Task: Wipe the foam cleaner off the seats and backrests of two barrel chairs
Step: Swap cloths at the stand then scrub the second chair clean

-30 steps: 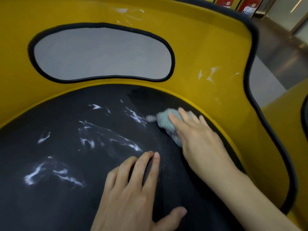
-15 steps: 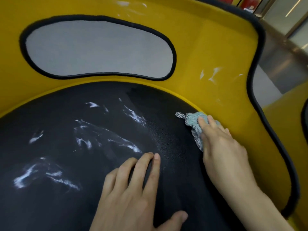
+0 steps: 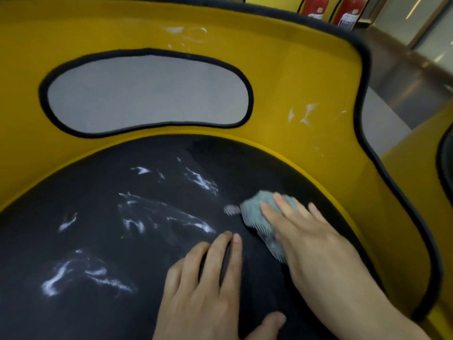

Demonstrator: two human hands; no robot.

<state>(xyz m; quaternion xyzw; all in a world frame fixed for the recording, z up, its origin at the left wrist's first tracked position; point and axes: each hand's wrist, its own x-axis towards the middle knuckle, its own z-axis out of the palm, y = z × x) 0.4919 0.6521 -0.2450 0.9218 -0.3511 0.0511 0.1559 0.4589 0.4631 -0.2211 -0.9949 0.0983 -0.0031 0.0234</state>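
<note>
A yellow barrel chair with a black seat [image 3: 98,241] fills the view. White foam streaks [image 3: 191,224] cross the seat's middle and left. More foam smears [image 3: 305,115] mark the yellow backrest [image 3: 282,69] at the right and near its top. My right hand [image 3: 301,231] presses a light blue cloth [image 3: 257,212] flat onto the seat's right side with straight fingers. My left hand [image 3: 208,285] rests flat on the seat just left of it, fingers spread.
The backrest has an oval cut-out [image 3: 147,94] edged in black. A second yellow chair [image 3: 416,192] stands close on the right. Two red fire extinguishers [image 3: 348,8] stand behind on a grey floor.
My right hand slid the cloth from the seat's right edge by the backrest back left toward the middle foam. The left hand stayed put.
</note>
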